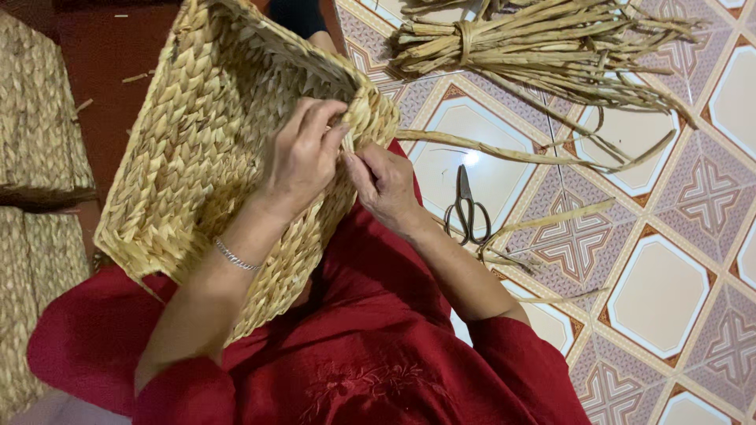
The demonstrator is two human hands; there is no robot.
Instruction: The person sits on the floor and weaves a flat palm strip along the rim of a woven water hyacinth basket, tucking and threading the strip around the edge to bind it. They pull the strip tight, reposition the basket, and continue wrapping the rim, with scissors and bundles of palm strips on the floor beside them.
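A woven basket (213, 149) of pale dried straw rests tilted on the person's lap, over red clothing (370, 338), its open side turned toward the top left. The left hand (303, 153) lies over the basket's near corner, fingers curled and pressed together, thumb and fingertips pinching the braided rim. A thin silver bracelet (235, 256) circles that wrist. The right hand (386, 185) sits just beside it, touching the same corner from below, its fingers closed on the rim and on a long straw strand (504, 149) that runs from the corner out across the tiled floor (669, 299) to the right.

On the floor near the right forearm lies a pair of dark metal scissors (466, 212), blades shut, handles toward the person. Loose straw scraps (543, 224) lie just beside the scissors. A tied bundle of straw (535, 43) lies at the floor's top edge, well apart from the hands. Along the left edge, more woven pieces (39, 126) are stacked on a dark red floor.
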